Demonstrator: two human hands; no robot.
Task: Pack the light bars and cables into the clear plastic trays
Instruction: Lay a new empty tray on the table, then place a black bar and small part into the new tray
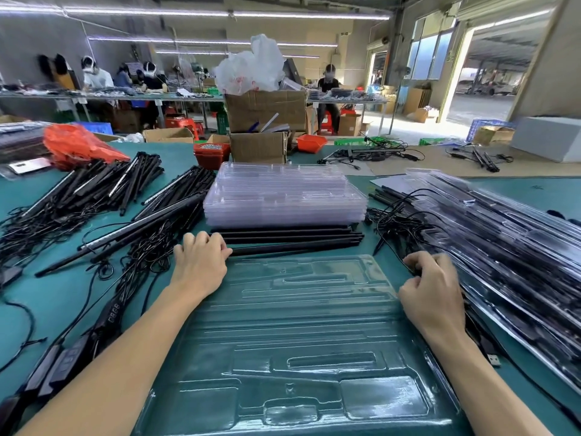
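A: Tray position?

B: One clear tray (pixel 301 335) is laid flat on the green mat (pixel 44 313), directly before the person. Thin moulded plastic, glossy, with long straight channels and rounded rectangular pockets pressed in. No bar or cable is seen seated in it.

A: Left hand?

B: The left hand (pixel 201 262) is placed at the tray's far left corner. Fingers are curled over the near end of a black bar (pixel 292 247), the closest of a few matte, slender, straight bars (pixel 289 236) lined up side by side just beyond the tray.

A: Right hand?

B: The right hand (pixel 432 287) is held at the tray's right edge, fingers bent inward. Thin black cable (pixel 390 228) lies at the fingertips; whether it is actually pinched cannot be told.

A: Spare trays?

B: A stack (pixel 284 196) of the same clear, faintly violet trays is set behind the bars, edges aligned.

A: Stock on the left?

B: Loose heaps (pixel 103 187) of black bars are fanned out, some showing a pale strip along one face, with wiry cable tangled at their near ends. Flat black controller boxes (pixel 63 369) are strung along the near left.

A: Right side?

B: Filled packs (pixel 503 256) are piled overlapping, shiny plastic over dark bars. A USB plug (pixel 493 360) is seen at the pile's near edge.
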